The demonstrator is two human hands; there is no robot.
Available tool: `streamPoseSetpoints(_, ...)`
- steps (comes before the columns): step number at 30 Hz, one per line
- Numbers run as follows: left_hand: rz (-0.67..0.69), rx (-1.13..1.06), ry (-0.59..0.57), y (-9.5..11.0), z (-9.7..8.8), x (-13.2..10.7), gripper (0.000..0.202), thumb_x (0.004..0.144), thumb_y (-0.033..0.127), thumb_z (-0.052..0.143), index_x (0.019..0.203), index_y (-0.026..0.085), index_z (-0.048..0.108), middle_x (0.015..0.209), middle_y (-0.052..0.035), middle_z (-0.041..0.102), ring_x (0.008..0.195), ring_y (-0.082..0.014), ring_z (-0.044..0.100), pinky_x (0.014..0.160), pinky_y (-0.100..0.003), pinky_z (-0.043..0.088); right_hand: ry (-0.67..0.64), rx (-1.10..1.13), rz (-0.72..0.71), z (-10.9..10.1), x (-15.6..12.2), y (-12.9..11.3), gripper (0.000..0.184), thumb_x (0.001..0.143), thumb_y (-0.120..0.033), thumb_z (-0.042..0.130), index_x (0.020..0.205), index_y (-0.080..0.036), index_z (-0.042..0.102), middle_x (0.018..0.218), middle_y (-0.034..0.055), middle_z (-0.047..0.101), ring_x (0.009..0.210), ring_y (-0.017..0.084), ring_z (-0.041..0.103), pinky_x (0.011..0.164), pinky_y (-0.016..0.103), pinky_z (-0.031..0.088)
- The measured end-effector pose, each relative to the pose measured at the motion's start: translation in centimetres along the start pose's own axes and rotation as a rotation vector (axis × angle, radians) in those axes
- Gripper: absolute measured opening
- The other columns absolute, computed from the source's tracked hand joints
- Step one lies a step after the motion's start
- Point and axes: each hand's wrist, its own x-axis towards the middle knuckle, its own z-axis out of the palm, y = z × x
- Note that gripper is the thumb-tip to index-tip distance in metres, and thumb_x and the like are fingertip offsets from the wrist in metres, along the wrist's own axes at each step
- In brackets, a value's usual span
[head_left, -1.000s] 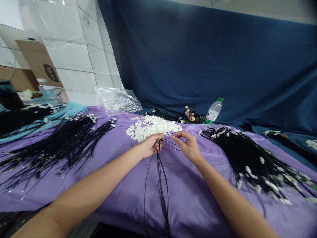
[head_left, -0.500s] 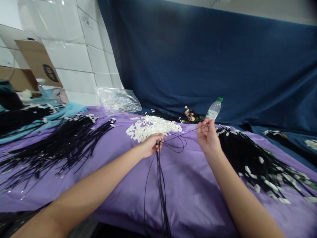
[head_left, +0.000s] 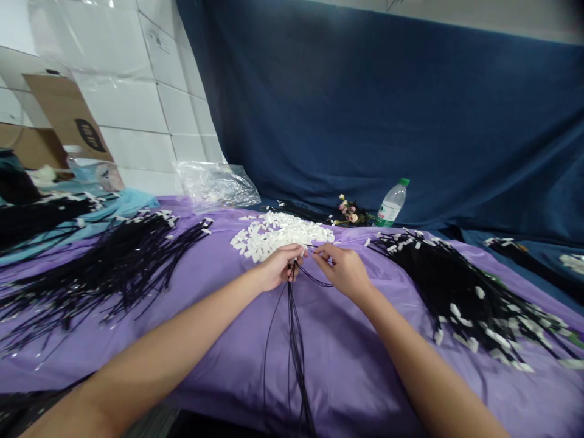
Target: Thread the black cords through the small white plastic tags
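Your bench, under its purple cover [head_left: 347, 359], carries a wide spread of black cords with white tags [head_left: 460, 286] toward the right edge and a second fan of black cords [head_left: 114, 261] toward the left edge. Between them, near the far edge, lies a heap of small white tags [head_left: 278, 234], with a clear plastic bag [head_left: 216, 185] behind it and a water bottle [head_left: 390, 205] standing upright beside a little bunch of flowers [head_left: 350, 212]. The bundle of black cords [head_left: 295, 340] you are working runs from the near edge up the middle of the bench into your left hand [head_left: 279, 266], whose grip is closed around its upper ends just beside the tag heap. Your right hand [head_left: 344, 271] sits just beside the left, fingertips pinched on a single thin cord end [head_left: 319, 252] that loops out of the bundle. As a judgement: that loop could snag its neighbours and drag several free if your left grip slackens, and a wrist brushing the heap could scatter tags over the cover.
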Motion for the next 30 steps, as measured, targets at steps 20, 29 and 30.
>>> streamPoseSetpoints(20, 0.049, 0.025, -0.127, -0.14, 0.15, -0.24, 0.023, 0.082, 0.038, 0.059, 0.080, 0.018, 0.047, 0.064, 0.0048, 0.045, 0.036, -0.0039, 0.040, 0.032, -0.016, 0.037, -0.020, -0.268, -0.029, 0.20, -0.09, 0.53, 0.013, 0.089, -0.031, 0.056, 0.085, -0.021, 0.063, 0.073, -0.0001, 0.069, 0.059, 0.015, 0.060, 0.056, 0.023, 0.031)
streamPoseSetpoints(29, 0.118, 0.101, -0.114, -0.21, 0.49, -0.52, 0.028, 0.081, 0.041, 0.061, 0.077, 0.018, 0.044, 0.067, 0.0045, 0.046, 0.037, -0.0036, 0.040, 0.031, -0.016, 0.034, -0.018, -0.177, 0.021, 0.12, -0.06, 0.41, 0.013, 0.087, -0.031, 0.058, 0.084, -0.021, 0.065, 0.074, -0.0005, 0.069, 0.061, 0.013, 0.060, 0.059, 0.022, 0.036)
streamPoseSetpoints(30, 0.129, 0.117, -0.108, -0.25, 0.52, -0.53, 0.029, 0.081, 0.042, 0.060, 0.077, 0.018, 0.044, 0.066, 0.0046, 0.046, 0.037, -0.0039, 0.039, 0.030, -0.016, 0.034, -0.019, -0.168, 0.028, 0.12, -0.07, 0.40, 0.013, 0.087, -0.031, 0.058, 0.084, -0.021, 0.066, 0.073, -0.0006, 0.069, 0.061, 0.013, 0.060, 0.059, 0.022, 0.036)
